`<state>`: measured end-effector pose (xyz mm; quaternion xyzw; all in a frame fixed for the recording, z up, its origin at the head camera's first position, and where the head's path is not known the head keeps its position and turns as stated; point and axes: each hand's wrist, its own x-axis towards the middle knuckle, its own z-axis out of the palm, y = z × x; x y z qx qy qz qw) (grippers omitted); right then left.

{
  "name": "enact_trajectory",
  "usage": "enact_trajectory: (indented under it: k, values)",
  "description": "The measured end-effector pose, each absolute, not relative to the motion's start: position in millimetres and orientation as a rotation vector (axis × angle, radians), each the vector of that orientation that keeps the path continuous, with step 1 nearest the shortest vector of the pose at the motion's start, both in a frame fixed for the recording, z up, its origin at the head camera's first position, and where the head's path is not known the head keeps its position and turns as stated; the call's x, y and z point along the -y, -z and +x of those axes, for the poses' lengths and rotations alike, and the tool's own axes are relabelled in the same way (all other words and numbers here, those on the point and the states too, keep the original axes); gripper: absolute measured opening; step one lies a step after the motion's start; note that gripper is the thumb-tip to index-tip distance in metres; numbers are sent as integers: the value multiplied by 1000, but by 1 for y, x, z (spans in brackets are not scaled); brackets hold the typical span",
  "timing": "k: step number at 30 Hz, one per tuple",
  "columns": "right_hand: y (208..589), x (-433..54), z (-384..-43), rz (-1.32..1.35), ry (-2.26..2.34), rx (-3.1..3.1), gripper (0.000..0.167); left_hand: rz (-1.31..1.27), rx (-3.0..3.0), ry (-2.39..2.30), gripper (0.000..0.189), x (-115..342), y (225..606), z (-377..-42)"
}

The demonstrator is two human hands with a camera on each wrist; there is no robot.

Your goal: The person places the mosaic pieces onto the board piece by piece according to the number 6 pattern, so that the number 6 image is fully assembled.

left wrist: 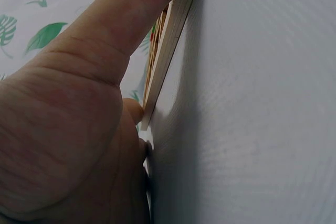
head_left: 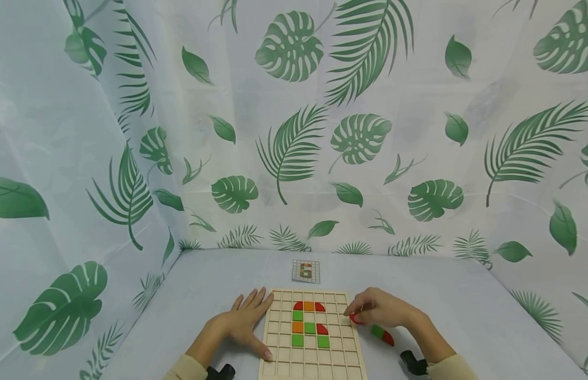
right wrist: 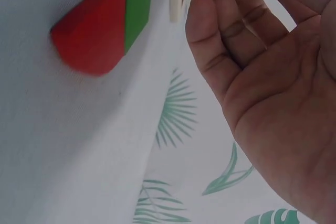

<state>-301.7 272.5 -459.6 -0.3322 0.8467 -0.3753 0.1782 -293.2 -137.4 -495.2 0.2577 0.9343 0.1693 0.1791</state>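
A pale wooden grid board lies on the table with several red, orange and green pieces set in its squares, such as a green square. Along the board's left edge rests my left hand, fingers spread and thumb out straight; the left wrist view shows its thumb against the board's side. My right hand pinches a red piece with a rounded side beside the board's right edge. Below that hand lie a green square and a red quarter-round piece, touching each other.
A small printed card with a coloured grid pattern lies behind the board. Black devices are at both wrists. A leaf-patterned curtain borders the white table at the back and sides.
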Motion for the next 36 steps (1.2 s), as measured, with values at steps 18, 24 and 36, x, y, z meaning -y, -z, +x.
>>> enact_trajectory:
  k: [18, 24, 36]
  values:
    - [447, -220, -309, -1041, 1072, -2399, 4, 723, -2646, -466, 141, 133, 492, -290]
    - [440, -195, -311, -1081, 1076, -2347, 8, 717, -2649, -473, 142, 134, 493, -291]
    - [436, -144, -303, -1207, 1030, -2243, 11, 723, -2646, -471, 141, 135, 492, -291]
